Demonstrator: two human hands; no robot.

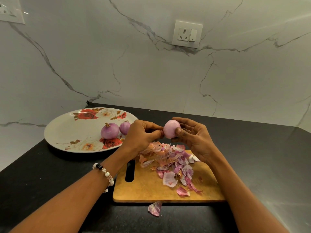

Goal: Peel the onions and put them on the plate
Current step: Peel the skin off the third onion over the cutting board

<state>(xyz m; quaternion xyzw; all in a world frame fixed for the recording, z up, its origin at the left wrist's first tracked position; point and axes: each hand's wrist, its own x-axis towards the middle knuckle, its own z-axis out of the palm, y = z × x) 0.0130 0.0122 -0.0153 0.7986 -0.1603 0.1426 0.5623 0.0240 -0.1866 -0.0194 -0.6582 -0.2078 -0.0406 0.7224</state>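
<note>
My right hand (pixel 193 138) holds a pale pink peeled onion (pixel 170 128) between thumb and fingers, lifted above the wooden cutting board (pixel 148 187). The fingertips of my left hand (pixel 141 135) pinch at the onion's left side. Two purple onions lie on the white floral plate (pixel 70 130) to the left: a larger one with a dry stem tip (pixel 109 131) and a smaller one (pixel 124 127) partly hidden behind my left hand. A heap of onion skins (pixel 171 163) covers the board's far and middle part.
The board and plate rest on a black countertop (pixel 50 179) against a marble wall. One loose skin piece (pixel 155 208) lies on the counter in front of the board. A wall socket (pixel 187 34) is above.
</note>
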